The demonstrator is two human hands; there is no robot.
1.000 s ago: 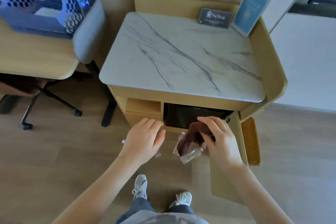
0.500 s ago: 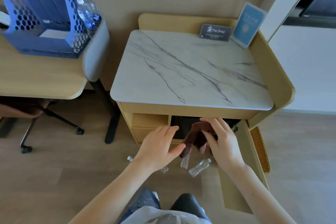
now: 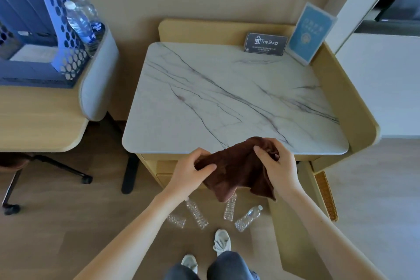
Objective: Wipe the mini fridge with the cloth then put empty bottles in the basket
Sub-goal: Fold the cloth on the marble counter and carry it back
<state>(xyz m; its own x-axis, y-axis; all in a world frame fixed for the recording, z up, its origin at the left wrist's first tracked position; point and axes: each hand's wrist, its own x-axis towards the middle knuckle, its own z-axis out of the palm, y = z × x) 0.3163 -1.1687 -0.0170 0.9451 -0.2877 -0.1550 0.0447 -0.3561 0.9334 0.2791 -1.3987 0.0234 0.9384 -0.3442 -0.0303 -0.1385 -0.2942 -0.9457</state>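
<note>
A dark brown cloth hangs spread between my two hands, in front of the cabinet's front edge. My left hand pinches its left corner and my right hand grips its right side. Below the cloth, several empty clear bottles lie on the wooden floor by my feet. The mini fridge is hidden behind the cloth and under the marble top. A woven basket shows edge-on at the right, behind the open cabinet door.
A dark "The Shop" sign and a blue card stand sit at the back of the marble top. At the left, a desk carries a blue file rack and full water bottles. A chair base stands beneath the desk.
The cloth came up from the fridge opening to the cabinet's front edge. My left hand took hold of it, and both hands now spread it. The view rose, revealing the bottles.
</note>
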